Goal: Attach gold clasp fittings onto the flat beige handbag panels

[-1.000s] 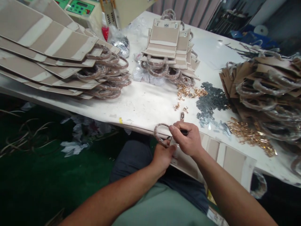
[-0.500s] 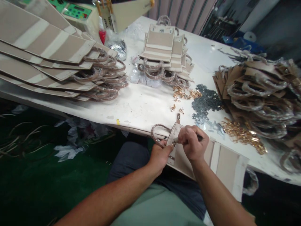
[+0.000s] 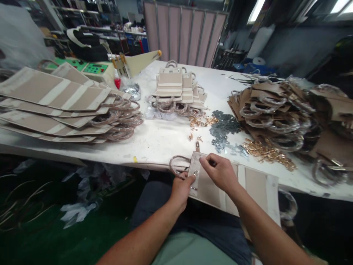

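1. My left grip (image 3: 180,189) pinches the left end of the beige panel (image 3: 211,189), nearer the metal fitting (image 3: 195,173).
2. Panel's long axis: left-right, along the tabletop's (image 3: 160,141) near edge.
3. My right grip (image 3: 219,170), curled around a dark object (image 3: 212,162), sits right of the fitting.

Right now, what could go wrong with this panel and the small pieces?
The panel overhangs the table edge; it might slip if the left hand loosens. Turning it could scatter the loose gold pieces close to it, perhaps mixing them with the grey pieces.
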Motion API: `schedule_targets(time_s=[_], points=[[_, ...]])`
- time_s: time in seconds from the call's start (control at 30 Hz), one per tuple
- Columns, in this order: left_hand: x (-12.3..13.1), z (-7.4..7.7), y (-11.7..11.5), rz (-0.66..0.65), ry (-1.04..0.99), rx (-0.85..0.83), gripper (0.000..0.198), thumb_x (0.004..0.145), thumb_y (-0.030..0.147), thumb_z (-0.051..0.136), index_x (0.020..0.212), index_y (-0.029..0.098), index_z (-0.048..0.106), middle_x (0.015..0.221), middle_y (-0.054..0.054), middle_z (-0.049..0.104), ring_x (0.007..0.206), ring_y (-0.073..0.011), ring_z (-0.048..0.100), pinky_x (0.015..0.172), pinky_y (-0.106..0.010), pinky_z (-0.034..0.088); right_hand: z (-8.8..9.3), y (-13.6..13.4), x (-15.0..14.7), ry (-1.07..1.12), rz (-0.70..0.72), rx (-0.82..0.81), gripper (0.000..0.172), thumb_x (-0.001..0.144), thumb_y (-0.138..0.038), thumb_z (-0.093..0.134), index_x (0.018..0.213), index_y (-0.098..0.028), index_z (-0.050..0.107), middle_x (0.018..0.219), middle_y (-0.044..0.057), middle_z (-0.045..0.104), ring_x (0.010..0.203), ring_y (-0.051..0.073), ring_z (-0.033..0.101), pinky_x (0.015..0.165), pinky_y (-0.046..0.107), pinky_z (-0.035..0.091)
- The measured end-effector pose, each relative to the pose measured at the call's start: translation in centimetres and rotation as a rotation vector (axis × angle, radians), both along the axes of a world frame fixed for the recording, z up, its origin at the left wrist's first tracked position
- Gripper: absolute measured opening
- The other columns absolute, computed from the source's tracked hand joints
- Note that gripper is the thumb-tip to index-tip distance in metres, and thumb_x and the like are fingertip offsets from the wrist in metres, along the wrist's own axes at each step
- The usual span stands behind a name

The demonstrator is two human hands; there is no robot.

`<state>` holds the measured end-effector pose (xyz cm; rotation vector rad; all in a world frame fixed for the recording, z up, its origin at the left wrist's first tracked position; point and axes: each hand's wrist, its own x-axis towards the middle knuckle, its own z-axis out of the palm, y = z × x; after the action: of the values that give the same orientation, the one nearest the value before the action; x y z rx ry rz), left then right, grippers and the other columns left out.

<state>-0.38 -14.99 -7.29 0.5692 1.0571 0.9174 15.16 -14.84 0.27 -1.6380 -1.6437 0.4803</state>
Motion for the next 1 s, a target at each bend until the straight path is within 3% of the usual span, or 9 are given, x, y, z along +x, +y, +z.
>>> schedule_targets(time_s=[0.07, 0.17, 0.33, 0.4, 0.5, 0.6, 0.67, 0.77, 1.0], points=[[0.0, 0.1, -0.2, -0.012, 0.004, 0.000, 0.036, 0.062, 0.039, 0.086, 0.082, 0.014, 0.071, 0.072, -0.007, 0.074, 0.064, -0.0200, 0.067, 0.062, -0.029, 0.051, -0.6, -0.5, 1.0, -0.255, -0.013, -0.086, 0.017, 0.098, -0.037, 0.065, 0.100, -0.023, 0.074, 0.092, 0.004, 0.070, 0.077, 0.022, 0.065, 0.068, 0.031, 0.044], [-0.4, 0.2, -0.7, -0.049, 0.001, -0.009, 0.043, 0.064, 0.043, 0.087, 0.090, 0.012, 0.072, 0.077, -0.008, 0.076, 0.067, -0.0212, 0.070, 0.065, -0.029, 0.054, -1.9, -1.0, 1.3, -0.480, -0.020, -0.206, 0.035, 0.100, -0.033, 0.063, 0.134, -0.027, 0.068, 0.129, 0.007, 0.066, 0.093, 0.025, 0.070, 0.071, 0.031, 0.048], [-3.6, 0.5, -1.4, -0.105, 0.159, 0.080, 0.060, 0.075, 0.049, 0.082, 0.121, 0.013, 0.067, 0.109, -0.015, 0.076, 0.092, -0.0289, 0.074, 0.064, -0.030, 0.057, -2.9, -1.1, 1.1, -0.515, -0.032, -0.244, 0.036, 0.105, -0.035, 0.060, 0.140, -0.029, 0.064, 0.136, 0.006, 0.061, 0.099, 0.024, 0.070, 0.073, 0.031, 0.052], [-5.5, 1.1, -0.9, 0.042, 0.403, 0.269, 0.064, 0.081, 0.049, 0.078, 0.133, 0.017, 0.060, 0.126, -0.015, 0.070, 0.107, -0.0301, 0.071, 0.067, -0.031, 0.059, -2.9, -0.9, 1.3, -0.497, -0.033, -0.246, 0.035, 0.104, -0.036, 0.063, 0.139, -0.029, 0.065, 0.135, 0.005, 0.061, 0.098, 0.023, 0.070, 0.073, 0.032, 0.052], [-6.9, 2.8, 0.8, 0.181, 0.852, 0.794, 0.059, 0.091, 0.042, 0.071, 0.143, 0.020, 0.054, 0.140, -0.015, 0.062, 0.124, -0.0307, 0.063, 0.092, -0.043, 0.060, -2.9, -0.3, 1.8, -0.478, -0.039, -0.249, 0.035, 0.104, -0.037, 0.065, 0.138, -0.030, 0.067, 0.132, 0.003, 0.061, 0.095, 0.022, 0.070, 0.073, 0.032, 0.052], [-5.7, 4.4, 3.2, -0.144, 1.103, 1.322, 0.050, 0.097, 0.028, 0.063, 0.146, 0.021, 0.054, 0.152, -0.013, 0.056, 0.144, -0.0313, 0.049, 0.120, -0.052, 0.043, -3.0, 0.2, 1.9, -0.472, -0.051, -0.248, 0.031, 0.104, -0.038, 0.065, 0.135, -0.032, 0.068, 0.129, 0.002, 0.063, 0.092, 0.021, 0.070, 0.072, 0.032, 0.051], [-4.2, 4.6, 4.8, -0.452, 1.167, 1.467, 0.052, 0.097, 0.025, 0.063, 0.147, 0.020, 0.054, 0.155, -0.011, 0.056, 0.149, -0.0314, 0.044, 0.123, -0.053, 0.039, -3.0, 0.4, 1.7, -0.473, -0.061, -0.241, 0.028, 0.105, -0.038, 0.064, 0.133, -0.033, 0.069, 0.127, 0.002, 0.064, 0.091, 0.021, 0.070, 0.071, 0.031, 0.050], [-2.8, 3.9, 6.4, -0.691, 1.249, 1.457, 0.059, 0.095, 0.031, 0.067, 0.150, 0.017, 0.052, 0.157, -0.012, 0.054, 0.146, -0.0306, 0.049, 0.123, -0.054, 0.039, -3.0, 0.4, 1.3, -0.481, -0.083, -0.234, 0.026, 0.106, -0.036, 0.064, 0.131, -0.031, 0.069, 0.125, 0.003, 0.064, 0.092, 0.021, 0.069, 0.069, 0.030, 0.048], [-3.3, 3.8, 7.4, -0.796, 1.274, 1.366, 0.060, 0.098, 0.037, 0.066, 0.153, 0.018, 0.051, 0.163, -0.007, 0.047, 0.147, -0.0259, 0.047, 0.126, -0.050, 0.032, -3.1, -0.2, 0.7, -0.507, -0.102, -0.223, 0.024, 0.106, -0.033, 0.064, 0.129, -0.028, 0.067, 0.128, 0.004, 0.064, 0.098, 0.022, 0.069, 0.064, 0.029, 0.045]])
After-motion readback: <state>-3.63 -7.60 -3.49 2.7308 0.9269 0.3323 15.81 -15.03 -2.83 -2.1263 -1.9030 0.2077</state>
